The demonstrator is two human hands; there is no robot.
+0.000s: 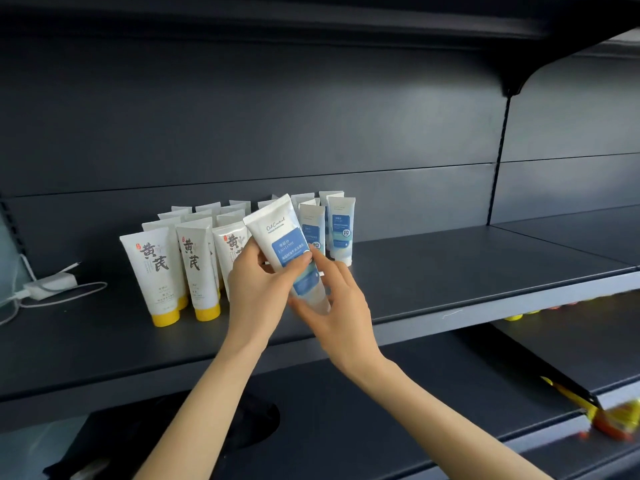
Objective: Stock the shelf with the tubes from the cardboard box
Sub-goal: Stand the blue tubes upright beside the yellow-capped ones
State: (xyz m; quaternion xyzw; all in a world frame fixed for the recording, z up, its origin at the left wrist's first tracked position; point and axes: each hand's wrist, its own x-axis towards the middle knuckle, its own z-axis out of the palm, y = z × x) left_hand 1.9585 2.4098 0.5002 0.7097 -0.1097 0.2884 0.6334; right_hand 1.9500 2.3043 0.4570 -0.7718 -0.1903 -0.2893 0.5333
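Note:
A white tube with a blue label [280,237] is held tilted above the dark shelf [450,271], cap end down. My left hand [256,289] grips its middle, thumb across the label. My right hand [336,306] holds its lower cap end from the right. Behind it stand several blue-label tubes [341,230] upright on their caps. To the left stand several white tubes with yellow caps [156,271] in rows. The cardboard box is not in view.
A white power adapter with cable [52,284] lies on the shelf at far left. A black cloth [180,431] lies on the lower shelf. Yellow and orange items [609,420] sit on the lower right shelf. The shelf right of the tubes is bare.

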